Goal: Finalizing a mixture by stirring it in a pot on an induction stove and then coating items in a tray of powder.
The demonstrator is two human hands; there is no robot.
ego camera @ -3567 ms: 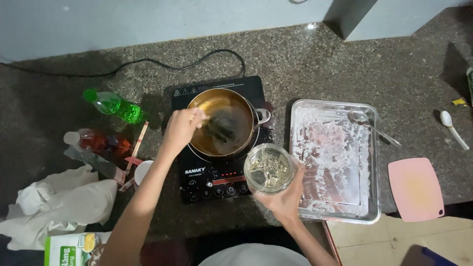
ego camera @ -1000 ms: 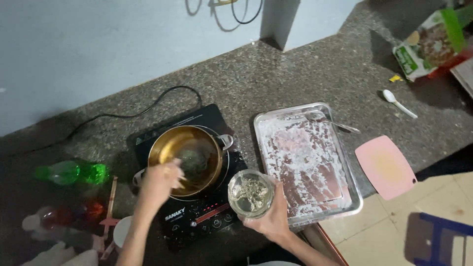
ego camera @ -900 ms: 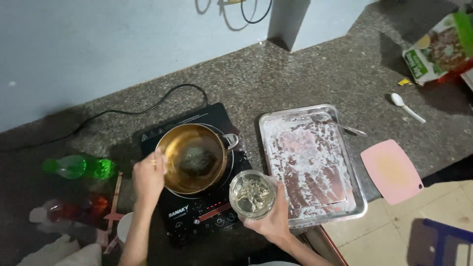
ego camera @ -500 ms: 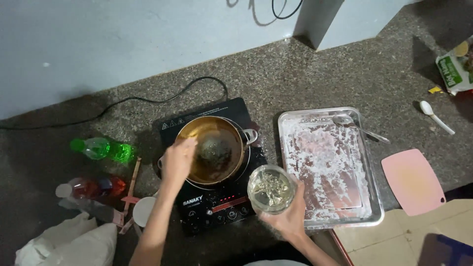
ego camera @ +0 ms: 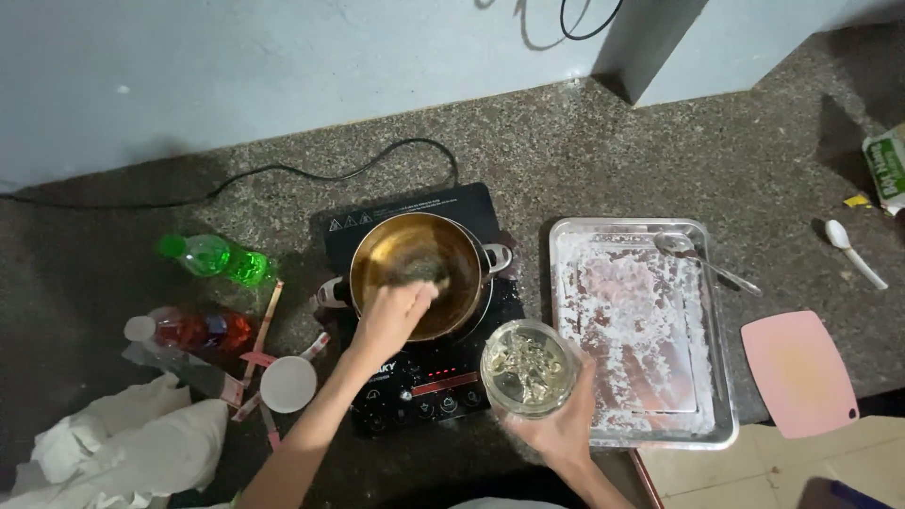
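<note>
Around: tray [ego camera: 716, 429] right of centre, bottles [ego camera: 212, 256] at left.
Left hand [ego camera: 391, 316]: in pot [ego camera: 415, 273], grip unclear.
Right hand [ego camera: 556, 429]: clasps bowl [ego camera: 528, 368], bottom centre.

Dim, uneven light; soft shadows darken the worktop [ego camera: 660, 151] corners, mild glare on the metal tray [ego camera: 641, 325], slight blur.

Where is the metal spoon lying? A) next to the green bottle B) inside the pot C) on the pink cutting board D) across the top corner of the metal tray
D: the metal spoon rests with its bowl inside the far right corner of the metal tray and its handle sticking out over the tray's right rim, well away from the pot and the pink cutting board.
</note>
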